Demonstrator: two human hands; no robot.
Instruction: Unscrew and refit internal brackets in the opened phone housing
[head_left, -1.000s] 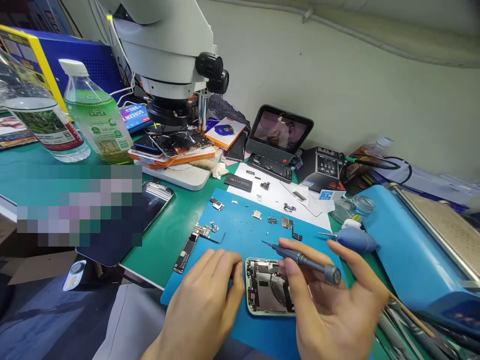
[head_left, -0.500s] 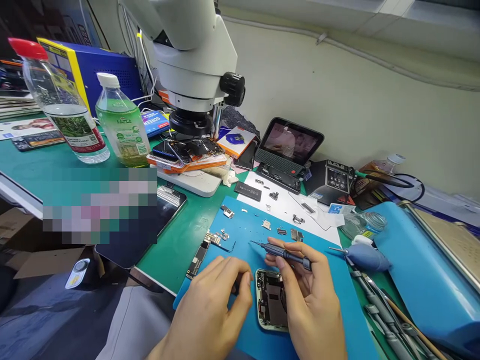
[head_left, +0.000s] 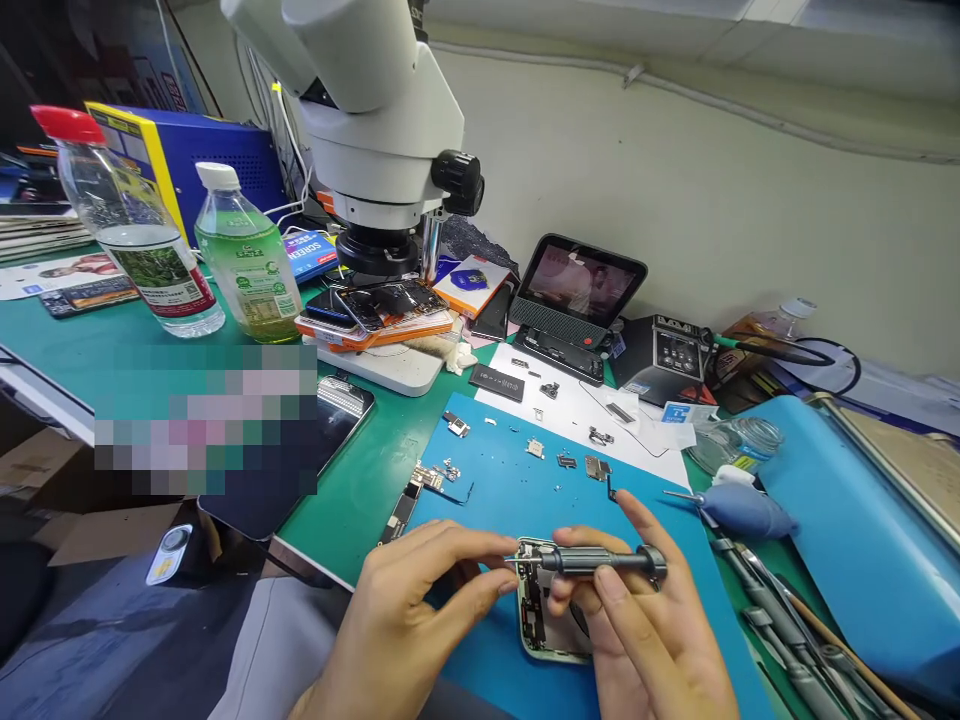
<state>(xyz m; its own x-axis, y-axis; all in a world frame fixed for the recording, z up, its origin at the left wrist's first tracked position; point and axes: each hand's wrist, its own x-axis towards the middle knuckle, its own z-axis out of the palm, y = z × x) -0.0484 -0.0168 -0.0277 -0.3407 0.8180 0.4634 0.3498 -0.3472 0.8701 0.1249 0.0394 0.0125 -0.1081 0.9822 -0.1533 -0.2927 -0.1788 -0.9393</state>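
Head view: your right hand (head_left: 637, 625) grips a screwdriver (head_left: 592, 561) lying almost level, fingers closed round its shaft, tip pointing left at your left fingertips (head_left: 501, 548). Your left hand (head_left: 409, 610) is pinched thumb to forefinger at that tip; whether it holds anything is too small to tell. The phone (head_left: 536, 620) lies open on the blue mat (head_left: 495, 470), half hidden beneath your right hand. Small loose parts (head_left: 564, 461) lie farther back, indistinct.
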